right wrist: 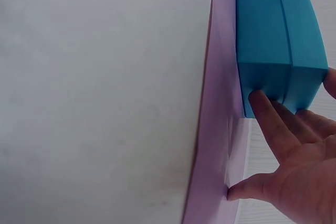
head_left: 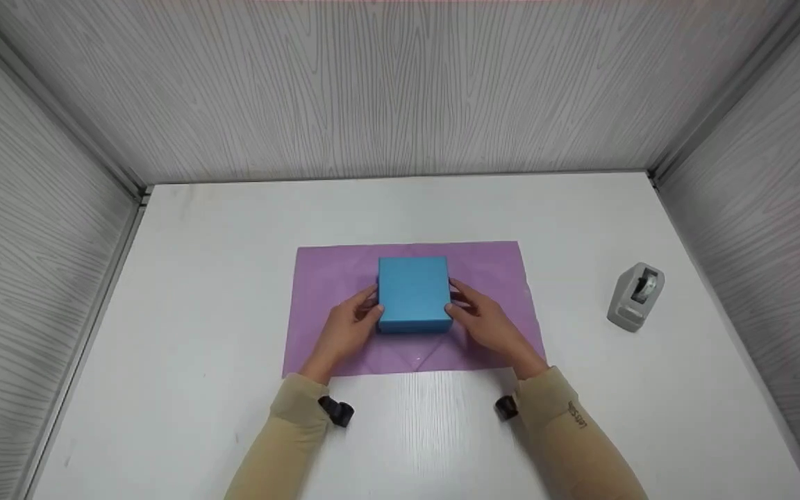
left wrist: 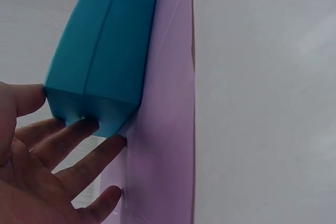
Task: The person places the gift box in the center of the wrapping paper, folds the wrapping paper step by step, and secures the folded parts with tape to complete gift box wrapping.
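Blue box (head_left: 414, 288), between hands (head_left: 346, 331) (head_left: 492, 326), on purple sheet (head_left: 330, 269)

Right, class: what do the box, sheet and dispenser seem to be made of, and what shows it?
Box: probably card, satin blue, with crisp edges and a soft sheen. Sheet: likely thin paper, mostly matt purple; fold lines show. Dispenser: perhaps grey plastic, smooth, with rounded corners; too small to be sure.

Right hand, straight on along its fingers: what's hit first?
The blue box, on its right side. Fingers of the right hand appear to touch that face, so likely no gap, though exact contact depth is unclear.
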Demonstrator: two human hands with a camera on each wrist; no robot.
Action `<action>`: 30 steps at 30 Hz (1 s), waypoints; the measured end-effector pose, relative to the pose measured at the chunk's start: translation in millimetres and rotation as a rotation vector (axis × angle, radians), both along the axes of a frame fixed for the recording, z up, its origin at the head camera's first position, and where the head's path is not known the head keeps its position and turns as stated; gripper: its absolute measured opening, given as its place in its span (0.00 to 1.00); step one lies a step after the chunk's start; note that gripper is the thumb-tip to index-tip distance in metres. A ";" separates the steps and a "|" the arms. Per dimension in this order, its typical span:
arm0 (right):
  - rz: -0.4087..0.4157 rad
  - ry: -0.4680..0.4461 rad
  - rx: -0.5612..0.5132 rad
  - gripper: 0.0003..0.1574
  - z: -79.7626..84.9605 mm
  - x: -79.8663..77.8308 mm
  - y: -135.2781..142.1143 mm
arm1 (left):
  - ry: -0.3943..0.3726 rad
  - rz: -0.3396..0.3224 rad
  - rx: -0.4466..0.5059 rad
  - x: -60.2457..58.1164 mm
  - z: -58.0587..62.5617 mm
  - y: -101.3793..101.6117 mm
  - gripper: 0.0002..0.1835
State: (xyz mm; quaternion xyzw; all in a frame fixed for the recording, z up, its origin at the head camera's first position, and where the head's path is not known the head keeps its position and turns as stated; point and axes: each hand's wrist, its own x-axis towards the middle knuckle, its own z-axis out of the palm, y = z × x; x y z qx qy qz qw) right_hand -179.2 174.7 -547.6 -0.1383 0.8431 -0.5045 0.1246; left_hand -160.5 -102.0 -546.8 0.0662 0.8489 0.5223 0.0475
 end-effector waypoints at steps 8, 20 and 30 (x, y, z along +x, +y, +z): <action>-0.003 -0.013 -0.011 0.38 6.7 3.4 -1.8 | -0.019 0.011 -0.010 -0.3 -0.1 -0.1 0.27; 0.006 -0.006 0.003 0.38 3.9 -0.8 -1.5 | -0.034 0.026 -0.019 0.1 -0.5 -1.1 0.27; -0.018 -0.003 0.021 0.37 5.6 2.8 5.4 | -0.009 0.029 -0.037 2.5 1.1 1.8 0.26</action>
